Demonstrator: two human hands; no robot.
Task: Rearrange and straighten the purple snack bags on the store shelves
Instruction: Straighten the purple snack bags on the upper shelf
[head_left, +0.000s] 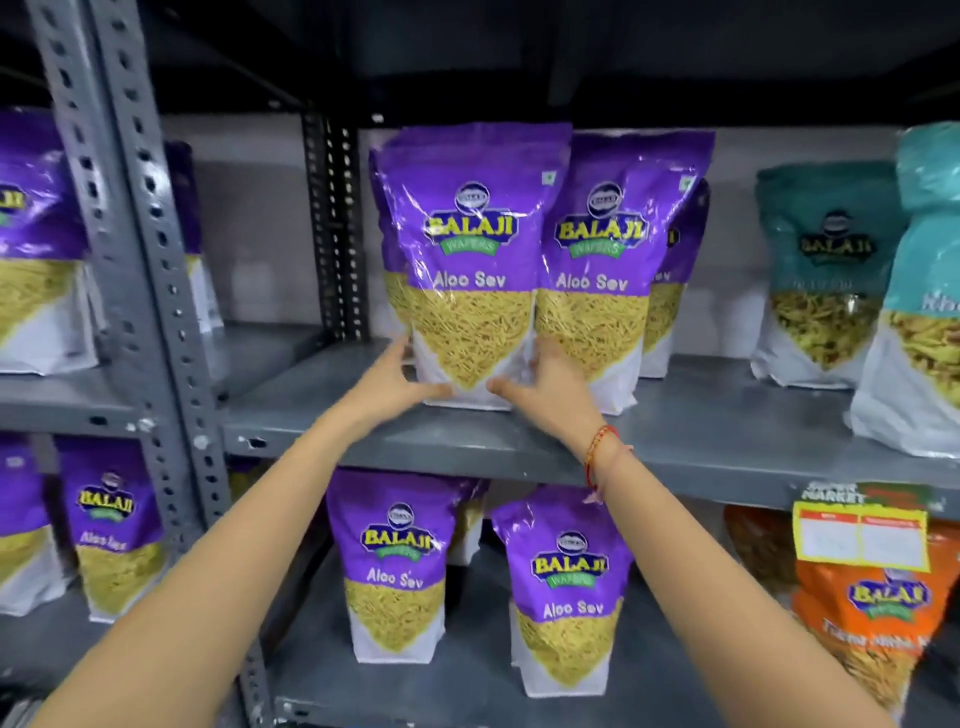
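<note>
- Left hand and right hand are cupped, fingers spread, around the bottom corners of the front purple bag: base gripped from 2 sides, likely so it can be squared up.
- Bag is stood upright at the upper shelf front edge, overlapping the second purple bag.
- More bags are seen behind; count unclear.

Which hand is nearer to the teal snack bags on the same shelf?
The right hand. It holds the right bottom edge of the front purple bag, closer to the teal bags; the left hand is on the bag's far side.
</note>
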